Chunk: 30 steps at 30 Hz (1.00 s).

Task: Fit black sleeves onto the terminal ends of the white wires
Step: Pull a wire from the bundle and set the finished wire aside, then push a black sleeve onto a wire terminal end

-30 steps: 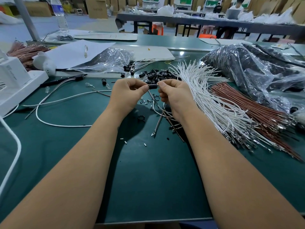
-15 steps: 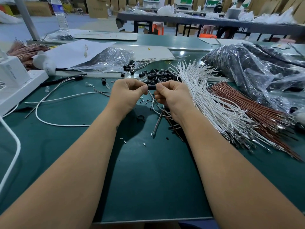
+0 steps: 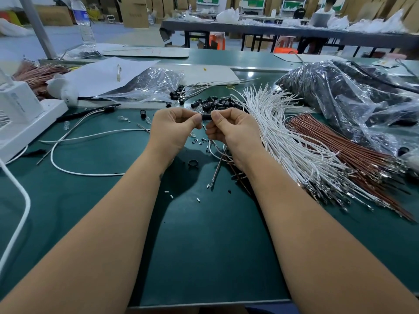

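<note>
Both hands meet above the green table. My left hand and my right hand each pinch an end of one short black sleeve held level between the fingertips. A white wire loops down from under my right hand. A pile of loose black sleeves lies just behind the hands. A large fanned bundle of white wires with metal terminals at the near ends spreads to the right.
Brown wires lie right of the white bundle, beside plastic bags. A long white cable curls at left near a white device. Wires fitted with black caps, paper and small bits lie around.
The hands have shifted slightly and closed together on the sleeve; the pinch stays the same.
</note>
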Each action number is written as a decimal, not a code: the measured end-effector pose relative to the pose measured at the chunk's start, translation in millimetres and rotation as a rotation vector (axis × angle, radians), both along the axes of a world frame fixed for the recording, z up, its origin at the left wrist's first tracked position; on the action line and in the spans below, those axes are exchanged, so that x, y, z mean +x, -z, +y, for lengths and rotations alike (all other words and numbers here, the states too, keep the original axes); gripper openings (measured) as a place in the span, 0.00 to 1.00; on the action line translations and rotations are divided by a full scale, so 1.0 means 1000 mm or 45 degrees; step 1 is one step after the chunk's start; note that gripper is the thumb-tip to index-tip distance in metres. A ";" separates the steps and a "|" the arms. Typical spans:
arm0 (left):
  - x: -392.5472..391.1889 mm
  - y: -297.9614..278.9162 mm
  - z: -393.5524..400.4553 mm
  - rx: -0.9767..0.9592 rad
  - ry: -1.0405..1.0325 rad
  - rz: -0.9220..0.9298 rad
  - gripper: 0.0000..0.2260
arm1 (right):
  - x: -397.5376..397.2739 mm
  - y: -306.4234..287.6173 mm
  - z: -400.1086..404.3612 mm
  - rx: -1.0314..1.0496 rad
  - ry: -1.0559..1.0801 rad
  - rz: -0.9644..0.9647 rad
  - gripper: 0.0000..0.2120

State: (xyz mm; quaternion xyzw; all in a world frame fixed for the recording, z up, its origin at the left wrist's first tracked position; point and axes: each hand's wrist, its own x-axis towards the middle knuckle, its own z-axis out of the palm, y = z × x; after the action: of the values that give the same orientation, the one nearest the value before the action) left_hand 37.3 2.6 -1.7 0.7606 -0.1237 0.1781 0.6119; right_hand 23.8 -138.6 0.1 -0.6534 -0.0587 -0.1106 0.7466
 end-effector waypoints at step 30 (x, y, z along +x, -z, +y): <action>-0.003 -0.004 0.108 0.887 -1.204 0.590 0.16 | -0.001 -0.005 0.005 -0.709 0.407 -0.211 0.05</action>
State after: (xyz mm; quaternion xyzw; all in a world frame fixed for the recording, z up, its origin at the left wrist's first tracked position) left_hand 34.5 110.4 1.9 0.9065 0.3110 0.2093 0.1942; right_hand 23.1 -133.2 4.6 -0.8221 -0.0438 -0.2590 0.5051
